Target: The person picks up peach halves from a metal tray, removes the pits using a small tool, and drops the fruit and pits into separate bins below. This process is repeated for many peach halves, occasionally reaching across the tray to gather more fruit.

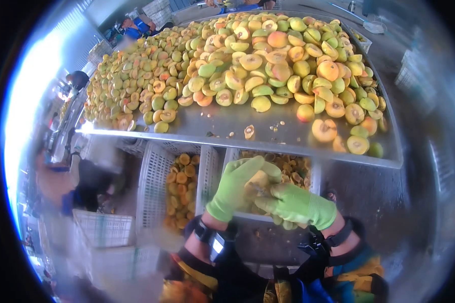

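Both of my hands wear pale green gloves and meet in front of the metal table, above a white crate. My left hand [233,186] curls round a yellowish peach half [258,183] from the left and top. From the right, my right hand [299,203] has its fingers closed against the same fruit. The fingers cover much of it, and it is slightly blurred; whether a small tool is in the right hand is hidden. Under the hands, the crate [316,177] contains cut fruit pieces [292,169].
A large heap of halved peaches [237,76] covers most of the metal table [187,126], whose raised front edge lies just beyond my hands. Another white crate [152,187] with peach halves [181,187] stands to the left. Farther left are a white crate [106,230] and another person [61,177].
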